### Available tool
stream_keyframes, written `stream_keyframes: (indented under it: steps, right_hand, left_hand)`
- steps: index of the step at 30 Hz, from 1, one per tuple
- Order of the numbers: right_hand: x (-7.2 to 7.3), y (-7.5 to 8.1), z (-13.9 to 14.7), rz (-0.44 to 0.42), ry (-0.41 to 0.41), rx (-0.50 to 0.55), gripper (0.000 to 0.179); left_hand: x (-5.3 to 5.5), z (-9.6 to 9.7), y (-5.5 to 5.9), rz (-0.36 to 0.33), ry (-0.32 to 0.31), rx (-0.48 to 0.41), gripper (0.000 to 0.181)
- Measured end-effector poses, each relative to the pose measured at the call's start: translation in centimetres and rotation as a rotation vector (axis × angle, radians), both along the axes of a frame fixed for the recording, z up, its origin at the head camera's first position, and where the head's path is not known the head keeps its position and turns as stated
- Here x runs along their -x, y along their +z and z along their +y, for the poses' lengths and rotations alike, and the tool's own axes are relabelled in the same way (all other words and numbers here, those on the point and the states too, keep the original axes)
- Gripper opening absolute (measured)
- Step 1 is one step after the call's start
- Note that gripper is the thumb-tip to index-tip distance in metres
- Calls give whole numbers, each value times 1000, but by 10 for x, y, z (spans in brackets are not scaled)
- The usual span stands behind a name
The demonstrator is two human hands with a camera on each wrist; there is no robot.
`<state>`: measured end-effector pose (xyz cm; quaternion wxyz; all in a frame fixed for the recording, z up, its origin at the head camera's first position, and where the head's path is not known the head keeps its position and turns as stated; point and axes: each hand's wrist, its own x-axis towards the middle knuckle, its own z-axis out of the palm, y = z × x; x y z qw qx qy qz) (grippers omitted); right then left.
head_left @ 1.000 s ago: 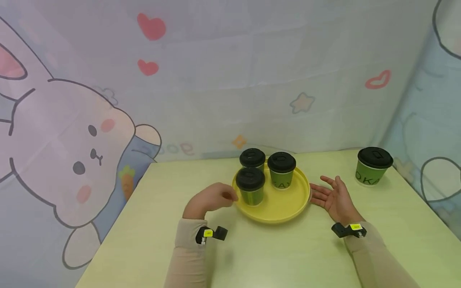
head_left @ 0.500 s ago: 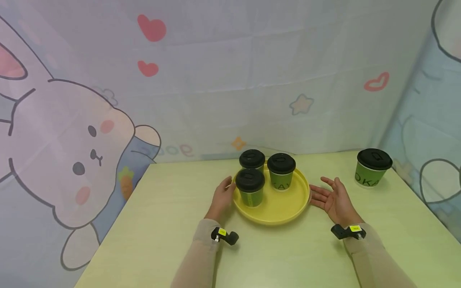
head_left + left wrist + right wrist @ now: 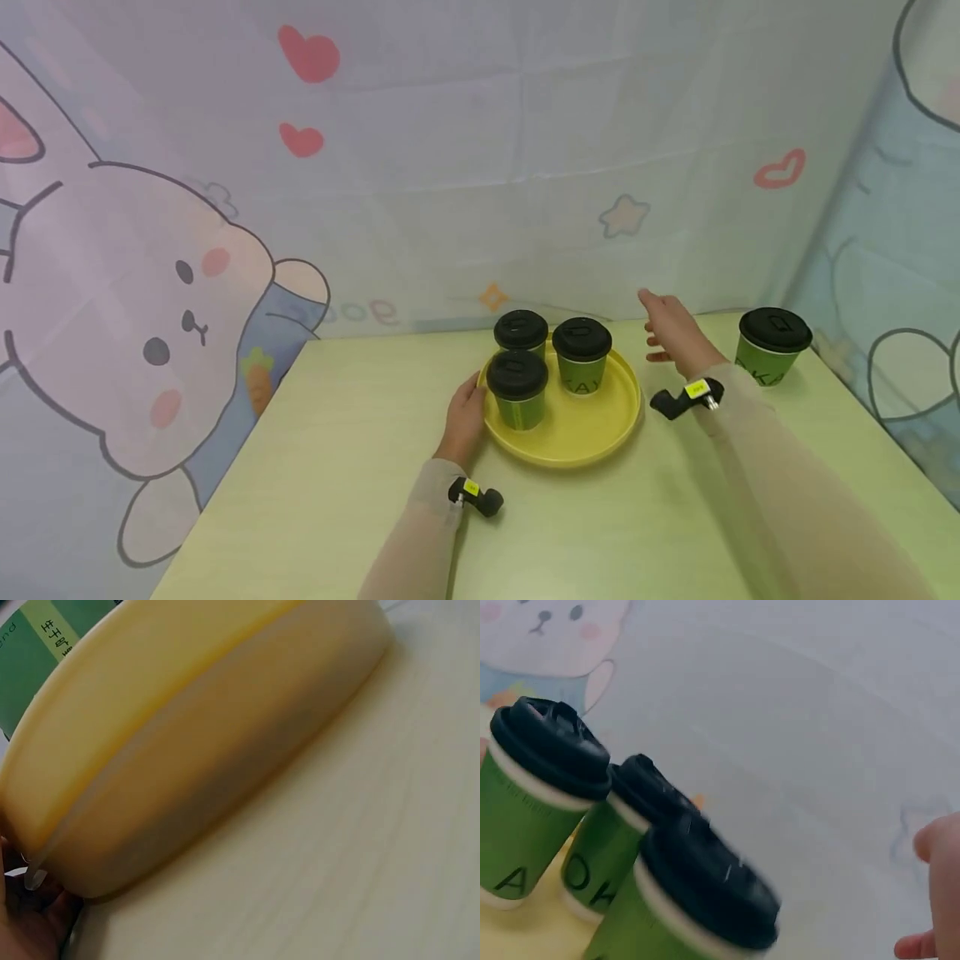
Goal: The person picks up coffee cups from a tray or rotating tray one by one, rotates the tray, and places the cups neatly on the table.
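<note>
A round yellow tray (image 3: 581,433) lies on the table, bearing three green paper cups with black lids: a front cup (image 3: 517,390), a back cup (image 3: 521,332) and a right cup (image 3: 582,354). My left hand (image 3: 461,423) holds the tray's left rim; in the left wrist view its fingers (image 3: 45,919) are partly hidden at the rim's underside. My right hand (image 3: 675,333) is raised off the tray's right side, fingers extended and holding nothing. In the right wrist view, part of it shows at the right edge. Just right of that hand stands another lidded green cup (image 3: 768,350).
The pale yellow-green table (image 3: 360,433) meets a hanging cloth (image 3: 420,208) printed with hearts and a rabbit at its back edge. On the right a side cloth (image 3: 885,275) hangs by the table's edge.
My left hand has come to the tray's left rim and taken hold. My right hand has left the right rim, rising and moving toward the back. The cups stay in place on the tray.
</note>
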<state>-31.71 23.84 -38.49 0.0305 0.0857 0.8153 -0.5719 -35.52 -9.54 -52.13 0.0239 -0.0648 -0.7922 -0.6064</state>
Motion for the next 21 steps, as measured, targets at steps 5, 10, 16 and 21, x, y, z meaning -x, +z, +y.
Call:
stream_keyframes:
  steps: [5, 10, 16, 21]
  right_hand:
    - [22, 58, -33, -60, 94, -323, 100]
    - [31, 70, -65, -104, 143, -632, 95]
    - [31, 54, -90, -87, 165, -875, 87]
    - [32, 45, -96, -81, 179, -894, 86]
  left_hand:
    - [-2, 0, 0, -10, 14, 13, 50]
    - [-2, 0, 1, -19, 28, -7, 50]
    - [1, 0, -1, -1, 32, -13, 48]
    - [2, -2, -2, -1, 26, 5, 47]
